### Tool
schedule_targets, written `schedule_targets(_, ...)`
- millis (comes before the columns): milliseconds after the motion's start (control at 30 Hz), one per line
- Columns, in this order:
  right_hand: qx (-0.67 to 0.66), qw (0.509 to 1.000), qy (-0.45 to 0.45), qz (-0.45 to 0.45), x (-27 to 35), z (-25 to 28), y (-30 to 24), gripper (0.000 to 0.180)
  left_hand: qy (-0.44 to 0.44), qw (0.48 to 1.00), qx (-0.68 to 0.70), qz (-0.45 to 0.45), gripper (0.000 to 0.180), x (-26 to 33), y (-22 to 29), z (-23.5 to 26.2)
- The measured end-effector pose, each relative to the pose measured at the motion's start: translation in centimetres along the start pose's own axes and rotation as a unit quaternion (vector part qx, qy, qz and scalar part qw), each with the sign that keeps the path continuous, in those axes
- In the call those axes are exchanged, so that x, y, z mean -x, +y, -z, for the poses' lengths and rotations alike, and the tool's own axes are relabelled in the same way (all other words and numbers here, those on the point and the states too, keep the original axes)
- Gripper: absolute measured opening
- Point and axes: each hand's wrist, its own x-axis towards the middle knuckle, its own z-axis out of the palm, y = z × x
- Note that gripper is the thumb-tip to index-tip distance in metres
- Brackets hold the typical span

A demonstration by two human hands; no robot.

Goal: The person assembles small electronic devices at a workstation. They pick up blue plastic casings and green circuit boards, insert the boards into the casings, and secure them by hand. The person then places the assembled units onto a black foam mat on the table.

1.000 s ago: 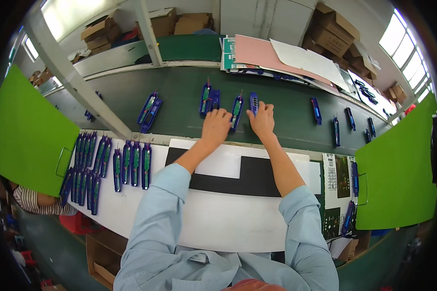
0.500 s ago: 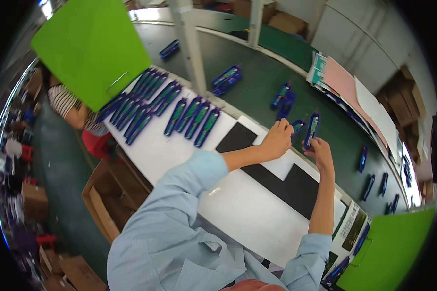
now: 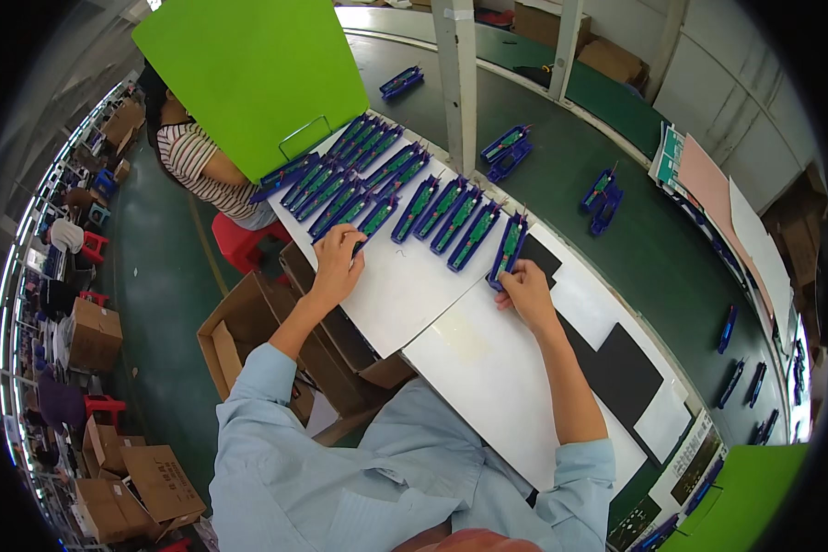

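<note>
The right hand [image 3: 526, 291] pinches the near end of a blue casing [image 3: 505, 254] with a green circuit board [image 3: 511, 241] inside, at the right end of rows of similar casings [image 3: 455, 221] on a white desk [image 3: 396, 285]. The left hand [image 3: 339, 267], fingers partly curled, is at the near end of another casing [image 3: 377, 217]; whether it grips is unclear. Below the desk, near left, stands an open cardboard box [image 3: 228, 354], its contents hard to make out.
</note>
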Motion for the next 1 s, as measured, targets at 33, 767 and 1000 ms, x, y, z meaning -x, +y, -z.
schedule_targets(33, 0.047, 0.999, 0.01, 0.022, -0.3, -0.9, -0.5, 0.04, -0.018, 1.0, -0.002, -0.003, 0.038, 0.3, -1.4, -0.6)
schedule_targets(767, 0.23, 0.954, 0.126, 0.143, 0.9, 3.1, -0.8, 0.055, -0.117, 0.991, -0.006, -0.057, 0.045, -3.1, 6.5, -2.5)
schedule_targets(1000, 0.353, 0.724, 0.542, 0.24, 6.8, 34.3, 8.4, 0.029, -0.264, 0.955, -0.019, -0.132, 0.083, -6.0, 8.9, -9.9)
